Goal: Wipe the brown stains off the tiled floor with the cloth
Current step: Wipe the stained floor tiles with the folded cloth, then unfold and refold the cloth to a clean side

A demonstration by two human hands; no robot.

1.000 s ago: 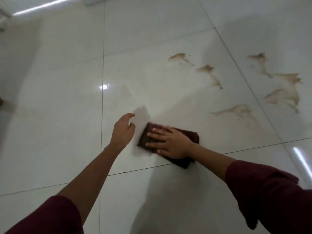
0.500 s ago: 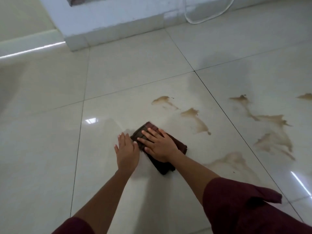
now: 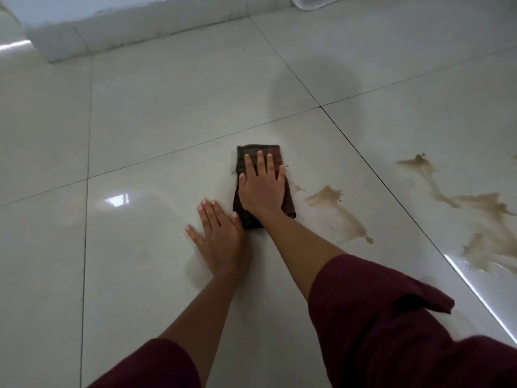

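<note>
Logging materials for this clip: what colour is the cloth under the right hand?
Dark brown, with a reddish-maroon patch at its far right corner: cloth, in the head view.

We see the cloth [image 3: 258,155], dark brown and folded into a narrow rectangle, lying flat on the pale glossy tiled floor [image 3: 156,130] with its long side pointing away from us. Just right of the cloth, a tan brown stain [image 3: 330,197] trails down and rightward across the same tile. Farther right of the cloth, past a grout line, larger brown stains [image 3: 481,219] spread in streaks and blotches over the neighbouring tile.
</note>
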